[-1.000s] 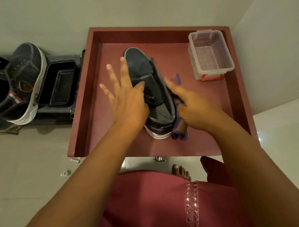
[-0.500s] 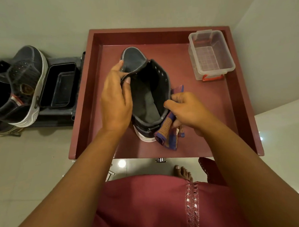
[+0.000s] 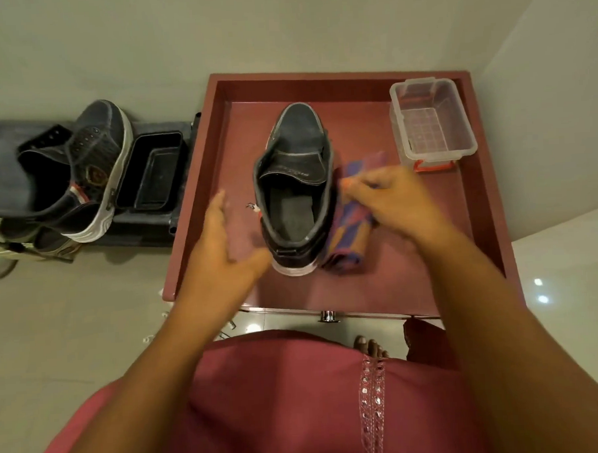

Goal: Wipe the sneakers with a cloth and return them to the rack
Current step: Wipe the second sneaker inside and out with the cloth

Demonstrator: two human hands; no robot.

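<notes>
Dark sneaker [image 3: 297, 188] upright on its pale sole near the middle of the maroon tray [image 3: 362, 292], toe toward the tray's far wall, heel toward its near edge, opening facing up with the grey insole showing. Checked cloth [image 3: 354, 220] (purple, orange and pink squares) bunched against the sneaker's right side, reaching from beside the tongue down past the heel. Right hand [image 3: 389, 202] over that cloth, fingertips curled and pinching its upper fold; blurred, so the exact grip hard to tell. Left hand [image 3: 228, 243] just left of the sneaker's heel, palm turned toward it, fingers straight and close together, the thumb near the heel though contact unclear. Clear plastic box [image 3: 431, 121] in the tray's far right corner, well apart from the sneaker. Second dark sneaker [image 3: 93, 173] left of the tray on a black rack [image 3: 154, 171], tilted on its side.
</notes>
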